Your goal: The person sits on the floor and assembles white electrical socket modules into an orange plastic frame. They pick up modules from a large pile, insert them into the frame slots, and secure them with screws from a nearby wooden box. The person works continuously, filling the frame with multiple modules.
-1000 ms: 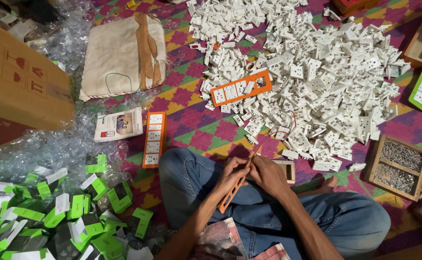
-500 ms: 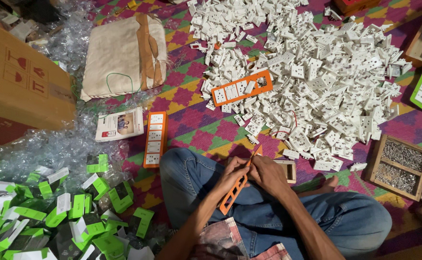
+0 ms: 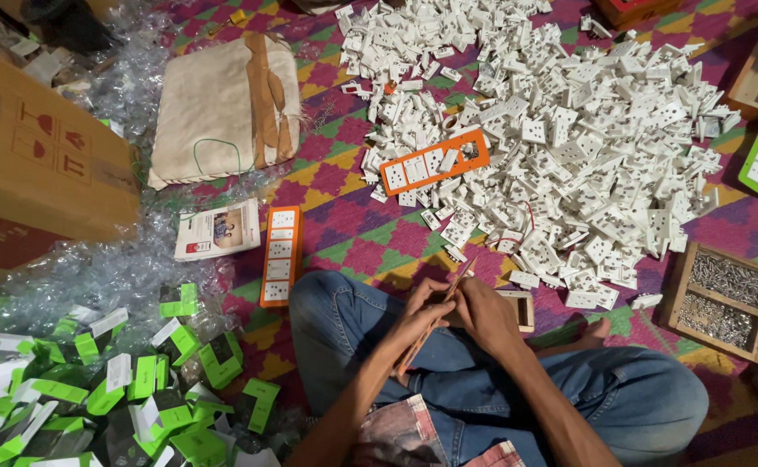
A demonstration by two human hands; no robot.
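We see both hands over lap: left hand (image 3: 415,322) and right hand (image 3: 483,313) closed around one orange strip (image 3: 435,322), held edge-on. Two filled orange strips (image 3: 280,255) lie on mat; big pile of white sockets (image 3: 569,138) still loose, so lots left imo

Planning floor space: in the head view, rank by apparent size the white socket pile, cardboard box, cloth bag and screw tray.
1. White socket pile
2. Cardboard box, partly out of frame
3. Cloth bag
4. Screw tray
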